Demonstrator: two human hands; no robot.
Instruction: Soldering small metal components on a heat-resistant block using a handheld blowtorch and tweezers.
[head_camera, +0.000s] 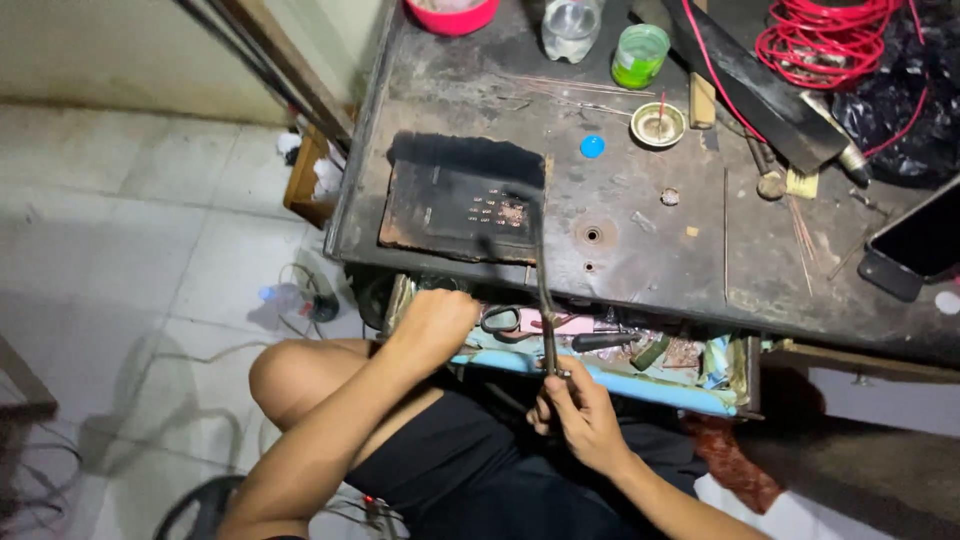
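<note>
In the head view, your right hand sits low and just right of centre, fingers curled tight around the lower ends of a pair of long dark tongs; the tongs run almost straight up the frame from that grip, and their tips reach the charred block lying on the dark workbench left of centre. Your left hand is at the middle left, closed into a loose fist and resting in the left end of the open drawer under the bench edge; whether it pinches anything there, you cannot tell, as the fingers are turned away. In the drawer, between your two hands, lie scissors with dark handles among mixed clutter. Up on the bench, a blue cap and a small brass bowl sit above centre; a green jar and a clear bottle stand at the top edge; a coil of red wire fills the upper right; a dark phone lies at the right edge.
</note>
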